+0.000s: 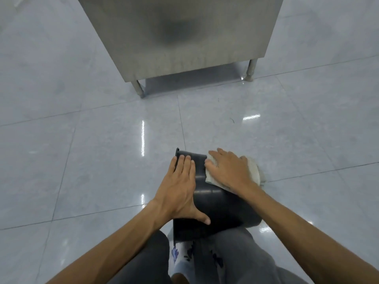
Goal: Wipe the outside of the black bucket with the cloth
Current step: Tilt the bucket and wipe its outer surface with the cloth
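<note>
Black bucket, smooth matte plastic, roughly cylindrical, lies on its side at lower centre of the frame, resting against the person's grey-trousered knees; inside not visible. Left hand lies flat on its left side, fingers together, thumb spread wide. Right hand is spread flat, pressing a crumpled off-white cloth onto the bucket's upper right. Glossy pale floor tiles; brushed steel cabinet on legs at top centre.
</note>
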`<action>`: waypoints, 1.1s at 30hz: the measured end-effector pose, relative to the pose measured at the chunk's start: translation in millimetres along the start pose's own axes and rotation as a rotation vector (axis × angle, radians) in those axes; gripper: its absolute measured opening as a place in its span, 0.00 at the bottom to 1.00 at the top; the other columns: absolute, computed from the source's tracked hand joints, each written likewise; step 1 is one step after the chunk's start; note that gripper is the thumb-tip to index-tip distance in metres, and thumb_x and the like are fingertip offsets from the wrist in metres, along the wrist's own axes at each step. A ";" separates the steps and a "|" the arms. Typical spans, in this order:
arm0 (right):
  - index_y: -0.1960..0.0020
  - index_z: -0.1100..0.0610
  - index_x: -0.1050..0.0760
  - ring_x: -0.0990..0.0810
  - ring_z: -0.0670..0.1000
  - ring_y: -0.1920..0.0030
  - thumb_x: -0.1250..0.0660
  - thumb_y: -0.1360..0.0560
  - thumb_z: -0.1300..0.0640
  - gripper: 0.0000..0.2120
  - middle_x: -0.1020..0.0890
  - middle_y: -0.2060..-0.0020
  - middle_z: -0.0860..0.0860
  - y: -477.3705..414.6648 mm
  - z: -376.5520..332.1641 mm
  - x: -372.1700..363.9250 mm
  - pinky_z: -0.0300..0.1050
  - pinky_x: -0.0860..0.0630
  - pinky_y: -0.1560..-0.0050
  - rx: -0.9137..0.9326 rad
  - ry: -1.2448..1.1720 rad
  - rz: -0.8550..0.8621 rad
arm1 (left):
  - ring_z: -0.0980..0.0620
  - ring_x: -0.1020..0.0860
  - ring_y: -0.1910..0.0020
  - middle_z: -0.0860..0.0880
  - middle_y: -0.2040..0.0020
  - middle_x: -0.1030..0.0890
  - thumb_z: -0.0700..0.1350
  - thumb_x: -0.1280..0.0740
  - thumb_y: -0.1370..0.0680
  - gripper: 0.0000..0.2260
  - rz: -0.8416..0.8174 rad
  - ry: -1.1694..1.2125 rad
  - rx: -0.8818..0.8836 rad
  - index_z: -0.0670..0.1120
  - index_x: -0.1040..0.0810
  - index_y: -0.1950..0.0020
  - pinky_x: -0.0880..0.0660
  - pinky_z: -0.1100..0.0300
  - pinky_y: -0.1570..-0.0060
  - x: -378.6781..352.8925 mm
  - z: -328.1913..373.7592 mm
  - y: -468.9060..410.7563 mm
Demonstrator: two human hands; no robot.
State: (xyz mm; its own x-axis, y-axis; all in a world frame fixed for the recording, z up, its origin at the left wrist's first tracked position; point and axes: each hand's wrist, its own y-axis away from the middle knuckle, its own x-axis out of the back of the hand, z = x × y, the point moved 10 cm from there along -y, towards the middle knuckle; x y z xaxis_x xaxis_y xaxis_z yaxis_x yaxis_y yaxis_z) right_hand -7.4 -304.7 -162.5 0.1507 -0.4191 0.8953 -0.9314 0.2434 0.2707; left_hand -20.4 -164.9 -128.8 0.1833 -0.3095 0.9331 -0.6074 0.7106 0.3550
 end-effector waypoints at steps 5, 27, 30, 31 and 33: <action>0.41 0.50 0.23 0.24 0.56 0.45 0.53 0.19 0.36 0.26 0.20 0.36 0.55 -55.6 14.8 -30.8 0.52 0.31 0.46 -0.095 -0.047 -0.426 | 0.35 0.59 0.20 0.33 0.20 0.57 0.87 0.45 0.43 0.72 -0.006 -0.014 0.021 0.34 0.58 0.20 0.58 0.40 0.23 -0.8 4.9 5.3; 0.24 0.56 0.30 0.27 0.62 0.30 0.42 0.23 0.41 0.32 0.26 0.26 0.52 90.8 -13.9 -16.4 0.66 0.33 0.31 0.177 0.049 0.341 | 0.43 0.32 0.38 0.43 0.36 0.29 0.89 0.50 0.50 0.67 -0.017 -0.154 -0.059 0.37 0.32 0.32 0.36 0.48 0.31 15.3 -14.5 -29.5; 0.24 0.57 0.30 0.27 0.62 0.30 0.41 0.23 0.41 0.32 0.27 0.26 0.53 94.1 -13.0 -18.8 0.66 0.33 0.31 0.177 0.054 0.373 | 0.40 0.33 0.31 0.41 0.30 0.31 0.89 0.50 0.49 0.70 0.002 -0.133 -0.044 0.36 0.36 0.27 0.39 0.46 0.27 10.5 -13.8 -19.1; 0.25 0.57 0.29 0.27 0.61 0.30 0.42 0.23 0.41 0.32 0.26 0.27 0.53 91.0 -13.5 -19.2 0.66 0.33 0.31 0.170 0.048 0.362 | 0.41 0.33 0.31 0.41 0.30 0.31 0.89 0.50 0.49 0.69 0.009 -0.117 -0.039 0.36 0.36 0.27 0.39 0.46 0.27 10.2 -14.5 -16.2; 0.26 0.56 0.29 0.27 0.59 0.32 0.43 0.23 0.40 0.31 0.25 0.28 0.52 80.0 -14.8 -16.0 0.64 0.32 0.33 0.142 0.040 0.319 | 0.43 0.31 0.35 0.43 0.33 0.29 0.89 0.50 0.48 0.67 0.028 -0.093 -0.031 0.37 0.34 0.29 0.37 0.48 0.30 10.5 -15.0 -11.2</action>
State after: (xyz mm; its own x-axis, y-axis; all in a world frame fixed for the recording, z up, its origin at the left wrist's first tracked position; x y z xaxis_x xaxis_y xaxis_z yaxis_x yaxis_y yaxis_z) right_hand -79.3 -265.6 -150.0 -0.1453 -0.3060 0.9409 -0.9700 0.2315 -0.0745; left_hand 0.0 -166.6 -122.1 0.0931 -0.3454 0.9338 -0.5865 0.7389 0.3318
